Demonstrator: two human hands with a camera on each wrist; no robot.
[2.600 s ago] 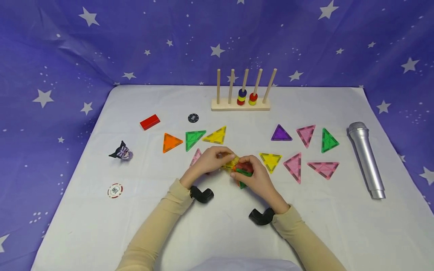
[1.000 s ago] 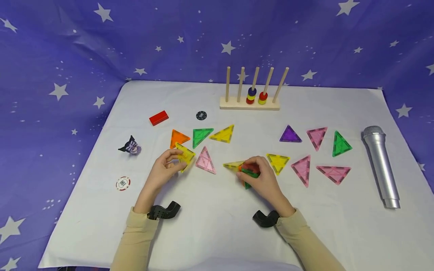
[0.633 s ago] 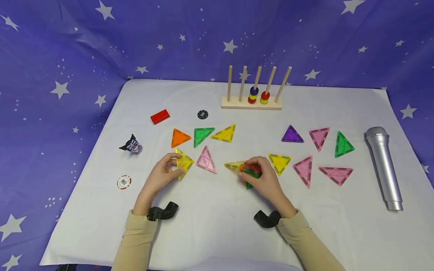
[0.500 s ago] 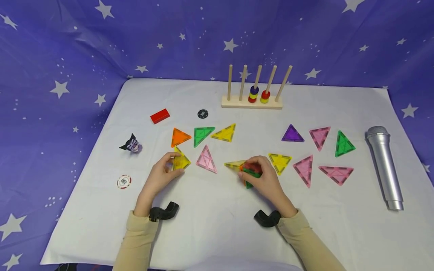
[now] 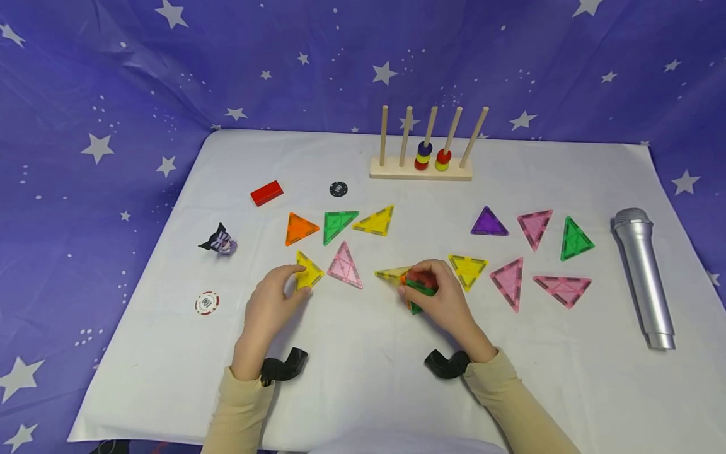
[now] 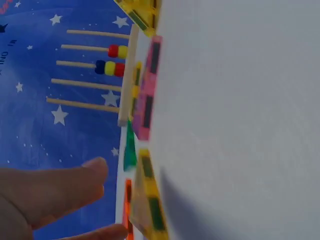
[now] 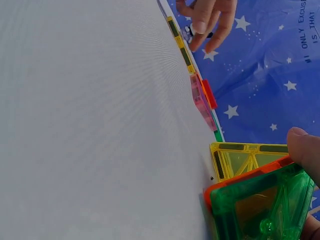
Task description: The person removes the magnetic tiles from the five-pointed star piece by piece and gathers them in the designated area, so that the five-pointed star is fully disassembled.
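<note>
My left hand (image 5: 271, 306) hovers beside a yellow triangular magnetic tile (image 5: 308, 272) that lies flat on the table. In the left wrist view the thumb and fingers stand apart, with a gap between them and that tile (image 6: 151, 200). My right hand (image 5: 447, 301) grips a small cluster of magnetic tiles (image 7: 260, 205), where green, orange and red pieces stand joined. From the cluster's left side a yellow tile (image 5: 391, 274) sticks out. Between the hands lies a pink triangular tile (image 5: 344, 267). The cluster's far side is hidden by my right fingers.
Loose triangular tiles lie behind the left hand, such as an orange one (image 5: 299, 229), and to the right, such as a purple one (image 5: 489, 223). A wooden peg stand (image 5: 421, 173) is at the back. A silver microphone (image 5: 645, 277) lies far right; a red block (image 5: 266, 193) sits back left.
My left hand pulled the yellow tile away from the cluster, carried it left, laid it down and let go, drawing back slightly. My right hand keeps holding the cluster in place.
</note>
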